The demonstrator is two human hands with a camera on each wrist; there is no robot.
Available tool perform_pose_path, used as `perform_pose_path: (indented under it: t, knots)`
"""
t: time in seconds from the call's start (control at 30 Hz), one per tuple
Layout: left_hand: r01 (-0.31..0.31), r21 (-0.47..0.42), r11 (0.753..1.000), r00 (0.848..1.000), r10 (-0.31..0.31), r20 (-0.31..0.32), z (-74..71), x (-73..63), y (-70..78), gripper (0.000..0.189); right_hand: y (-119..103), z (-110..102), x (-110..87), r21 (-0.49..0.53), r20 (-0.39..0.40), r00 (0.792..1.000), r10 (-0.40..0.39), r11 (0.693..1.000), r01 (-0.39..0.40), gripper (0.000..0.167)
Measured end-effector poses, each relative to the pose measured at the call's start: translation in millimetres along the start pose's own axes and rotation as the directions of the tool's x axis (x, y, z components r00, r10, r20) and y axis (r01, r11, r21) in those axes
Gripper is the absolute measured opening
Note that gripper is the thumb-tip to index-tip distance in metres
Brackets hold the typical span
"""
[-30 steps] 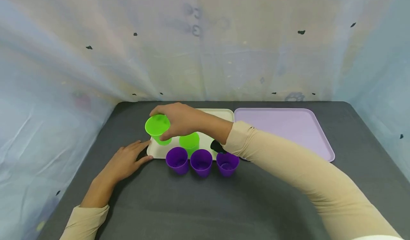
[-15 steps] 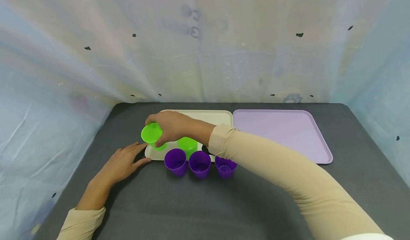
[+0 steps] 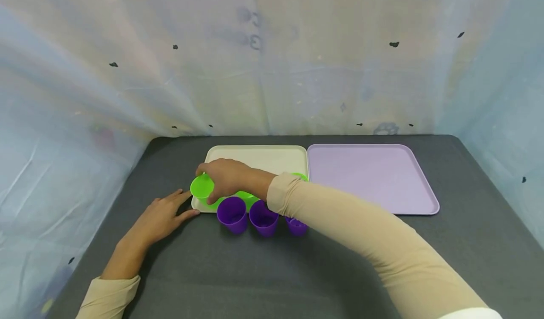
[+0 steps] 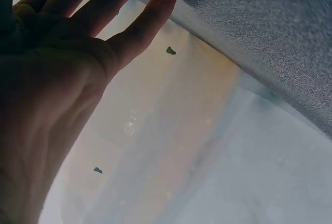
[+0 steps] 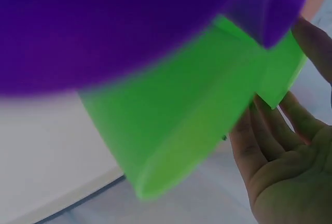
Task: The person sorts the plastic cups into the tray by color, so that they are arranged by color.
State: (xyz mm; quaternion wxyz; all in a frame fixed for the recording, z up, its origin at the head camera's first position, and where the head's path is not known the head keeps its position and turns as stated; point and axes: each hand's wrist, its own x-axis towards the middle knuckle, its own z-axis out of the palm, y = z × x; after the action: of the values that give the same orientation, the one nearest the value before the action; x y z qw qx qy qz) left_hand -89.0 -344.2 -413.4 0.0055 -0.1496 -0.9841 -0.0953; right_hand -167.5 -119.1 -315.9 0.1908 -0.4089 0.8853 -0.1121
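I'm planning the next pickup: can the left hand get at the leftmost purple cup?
Likely yes: the left hand appears to hold nothing, and no other cup stands between it and the leftmost purple cup; the right hand, gripping a green cup, is beyond it.

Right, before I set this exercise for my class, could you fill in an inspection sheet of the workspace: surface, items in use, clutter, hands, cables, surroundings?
Surface: dark grey tabletop; cream tray at left, lilac tray at right.
Items in use: three purple cups in a row along the cream tray's near edge, the rightmost partly hidden; held green cup; second green cup behind the row; green rim beyond the right sleeve.
Clutter: nothing seen.
Hands: left hand at the cream tray's left end, fingers extended; right hand gripping a green cup at that end.
Cables: nothing seen.
Surroundings: pale sheeting with dark patches, behind and at both sides.
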Motion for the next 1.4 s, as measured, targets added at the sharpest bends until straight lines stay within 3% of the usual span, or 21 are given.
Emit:
perform_pose_path:
  t: [0.23,0.43,0.63,0.83,1.0,1.17,1.4]
  knots:
    - [-0.005,-0.009,1.0,1.0,0.005,-0.014,0.0,-0.7,-0.9,0.057,-1,11,5.8,-0.014,-0.015,1.0,-0.001,1.0,0.001,0.072]
    - [0.011,-0.002,1.0,1.0,-0.011,-0.004,0.4,1.1,-1.3,0.06,2,8,4.4,-0.003,-0.006,1.0,0.003,1.0,-0.003,0.079]
    - [0.017,0.013,1.0,1.0,-0.017,0.004,0.8,0.2,-3.3,0.061,10,-6,-13.4,0.055,-0.034,0.998,-0.044,0.997,0.045,0.081]
    - [0.006,-0.001,1.0,1.0,-0.006,0.002,-0.9,0.2,-6.5,0.059,26,-25,-58.5,0.162,-0.123,0.985,-0.12,0.977,0.139,0.075]
    - [0.017,-0.018,1.0,1.0,-0.017,0.023,-3.2,1.3,-9.6,0.059,43,-30,-109.5,0.226,-0.195,0.973,-0.121,0.96,0.165,0.067]
    - [0.017,-0.019,1.0,0.999,-0.016,0.032,-3.2,0.8,-12.5,0.06,65,-23,-158.8,0.282,-0.251,0.966,-0.06,0.95,0.132,0.063]
    - [0.025,-0.015,1.0,0.999,-0.025,0.029,-1.6,-3.1,-14.8,0.061,97,-2,-214.2,0.283,-0.326,0.945,0.042,0.957,0.055,0.06]
